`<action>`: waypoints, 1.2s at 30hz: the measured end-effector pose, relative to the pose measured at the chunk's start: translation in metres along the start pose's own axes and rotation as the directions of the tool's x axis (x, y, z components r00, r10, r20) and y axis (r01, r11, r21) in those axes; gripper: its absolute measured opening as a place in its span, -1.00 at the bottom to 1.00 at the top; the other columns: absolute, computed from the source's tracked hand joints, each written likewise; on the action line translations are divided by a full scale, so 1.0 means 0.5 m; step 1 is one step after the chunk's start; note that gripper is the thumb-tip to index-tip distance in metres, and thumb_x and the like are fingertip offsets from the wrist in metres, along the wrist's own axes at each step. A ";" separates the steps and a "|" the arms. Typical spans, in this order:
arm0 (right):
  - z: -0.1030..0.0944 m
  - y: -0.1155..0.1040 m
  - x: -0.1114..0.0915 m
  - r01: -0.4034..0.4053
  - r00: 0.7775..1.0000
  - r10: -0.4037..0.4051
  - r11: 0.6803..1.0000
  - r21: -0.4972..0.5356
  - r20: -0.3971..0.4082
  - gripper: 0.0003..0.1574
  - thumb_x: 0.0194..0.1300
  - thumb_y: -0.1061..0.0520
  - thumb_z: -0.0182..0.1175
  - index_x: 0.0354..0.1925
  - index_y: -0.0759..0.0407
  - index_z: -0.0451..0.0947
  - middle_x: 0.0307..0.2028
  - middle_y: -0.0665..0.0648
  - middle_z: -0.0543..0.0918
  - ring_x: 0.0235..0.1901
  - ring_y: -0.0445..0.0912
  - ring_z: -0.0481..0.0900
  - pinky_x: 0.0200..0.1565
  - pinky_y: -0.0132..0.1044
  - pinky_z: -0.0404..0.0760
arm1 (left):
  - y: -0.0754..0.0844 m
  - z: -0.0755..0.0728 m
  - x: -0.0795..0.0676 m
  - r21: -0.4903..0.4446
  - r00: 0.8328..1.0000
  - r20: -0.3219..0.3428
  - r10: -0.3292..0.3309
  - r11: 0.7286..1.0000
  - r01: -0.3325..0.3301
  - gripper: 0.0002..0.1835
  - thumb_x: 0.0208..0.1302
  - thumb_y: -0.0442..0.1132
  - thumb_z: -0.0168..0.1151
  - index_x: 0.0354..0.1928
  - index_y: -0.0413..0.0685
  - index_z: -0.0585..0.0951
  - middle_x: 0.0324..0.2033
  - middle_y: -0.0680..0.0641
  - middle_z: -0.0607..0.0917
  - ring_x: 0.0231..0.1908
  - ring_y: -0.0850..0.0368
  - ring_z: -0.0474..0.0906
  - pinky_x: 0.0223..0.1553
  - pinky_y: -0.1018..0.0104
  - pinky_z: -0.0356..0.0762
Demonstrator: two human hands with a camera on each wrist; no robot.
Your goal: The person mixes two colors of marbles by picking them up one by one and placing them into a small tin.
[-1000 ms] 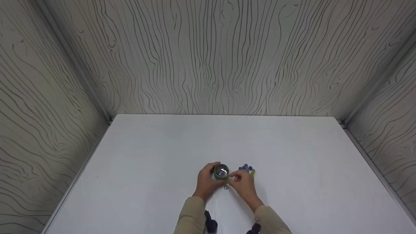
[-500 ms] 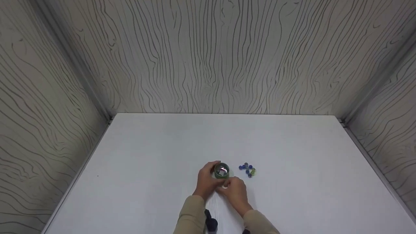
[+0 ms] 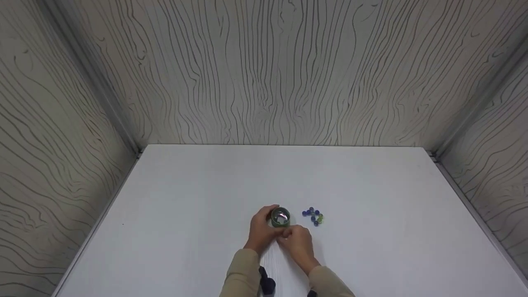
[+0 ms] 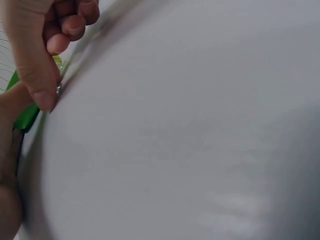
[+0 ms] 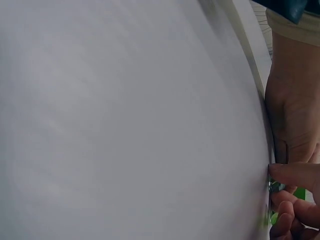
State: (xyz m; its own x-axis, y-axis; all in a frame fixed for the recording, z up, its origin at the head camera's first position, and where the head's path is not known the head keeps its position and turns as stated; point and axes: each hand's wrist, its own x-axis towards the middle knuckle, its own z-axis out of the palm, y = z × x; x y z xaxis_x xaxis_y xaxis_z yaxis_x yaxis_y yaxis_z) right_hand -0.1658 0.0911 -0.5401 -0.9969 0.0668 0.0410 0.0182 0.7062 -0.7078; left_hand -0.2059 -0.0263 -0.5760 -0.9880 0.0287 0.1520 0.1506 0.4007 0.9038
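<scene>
My left hand [image 3: 260, 232] curls round a small green cup [image 3: 280, 225] with a shiny inside, thumb at its near side. The cup's green wall shows behind the fingers in the left wrist view. Close to the cup's near right side, low over the table, my right hand [image 3: 299, 244] pinches a glass marble [image 5: 275, 187] between thumb and index finger; its fingers hide the marble in the head view. To the right of the cup lie several blue and yellow-green marbles [image 3: 313, 218] in a loose cluster.
The white tabletop [image 3: 198, 198] runs back to a wood-grain patterned panel [image 3: 264, 74], with similar panels on both sides. A dark rounded object [image 3: 268, 285] shows beside the left sleeve.
The right hand has moved left and nearer, from the cup's right side down to the clear marble by its near side, and takes hold of it. The left hand stays on the cup.
</scene>
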 end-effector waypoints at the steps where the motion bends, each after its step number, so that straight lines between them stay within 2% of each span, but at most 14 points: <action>1: 0.000 0.001 0.000 0.001 1.000 -0.001 1.000 0.001 0.002 -0.89 -0.05 0.27 0.41 -0.46 0.30 0.68 -0.42 0.17 0.71 -0.37 -0.06 0.62 -0.27 -0.20 0.66 | -0.001 0.000 0.000 -0.006 1.000 0.001 -0.003 1.000 0.003 -0.27 -0.16 -0.19 0.56 0.18 0.06 0.52 0.11 0.06 0.64 0.22 0.11 0.53 0.36 0.23 0.45; 6: 0.000 0.004 -0.001 0.018 1.000 -0.018 1.000 0.005 0.002 -0.91 -0.07 0.29 0.40 -0.48 0.29 0.69 -0.44 0.15 0.72 -0.38 -0.07 0.62 -0.29 -0.22 0.64 | -0.005 0.002 0.000 -0.011 1.000 -0.008 0.015 1.000 -0.015 -0.28 -0.16 -0.23 0.55 0.17 0.05 0.52 0.10 0.03 0.65 0.22 0.08 0.54 0.36 0.17 0.45; 13: 0.001 0.010 -0.002 0.043 0.999 -0.043 0.999 0.010 0.002 -0.91 -0.07 0.29 0.41 -0.48 0.28 0.69 -0.44 0.15 0.73 -0.38 -0.08 0.63 -0.31 -0.24 0.64 | -0.008 0.002 0.002 -0.002 1.000 0.007 0.001 1.000 -0.001 -0.26 -0.17 -0.18 0.56 0.17 0.08 0.52 0.11 0.06 0.65 0.22 0.11 0.54 0.37 0.22 0.44; 18: 0.000 0.013 -0.001 0.054 0.999 -0.054 0.999 0.007 -0.004 -0.91 -0.08 0.29 0.42 -0.48 0.27 0.69 -0.45 0.15 0.74 -0.38 -0.06 0.65 -0.30 -0.23 0.65 | -0.007 0.002 0.004 0.000 0.999 -0.006 0.035 0.999 -0.035 -0.29 -0.16 -0.20 0.56 0.16 0.02 0.53 0.08 0.01 0.66 0.19 0.06 0.56 0.34 0.18 0.47; 36: -0.011 0.024 0.000 0.054 0.998 -0.055 0.998 0.022 0.019 -0.91 -0.08 0.29 0.38 -0.47 0.22 0.70 -0.44 0.11 0.73 -0.35 -0.06 0.64 -0.23 -0.20 0.65 | -0.001 -0.003 0.002 0.041 0.998 -0.001 0.061 0.997 -0.060 -0.28 -0.15 -0.15 0.55 0.17 -0.01 0.52 0.08 0.00 0.66 0.17 0.05 0.57 0.32 0.19 0.50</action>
State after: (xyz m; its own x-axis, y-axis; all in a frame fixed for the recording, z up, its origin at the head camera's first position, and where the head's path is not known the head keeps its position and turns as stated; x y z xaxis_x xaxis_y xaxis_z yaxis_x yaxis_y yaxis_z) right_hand -0.1651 0.1036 -0.5446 -0.9977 0.0145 0.0662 -0.0377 0.6927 -0.7202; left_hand -0.2068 -0.0277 -0.5758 -0.9770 0.0524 0.2067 0.2086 0.4358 0.8755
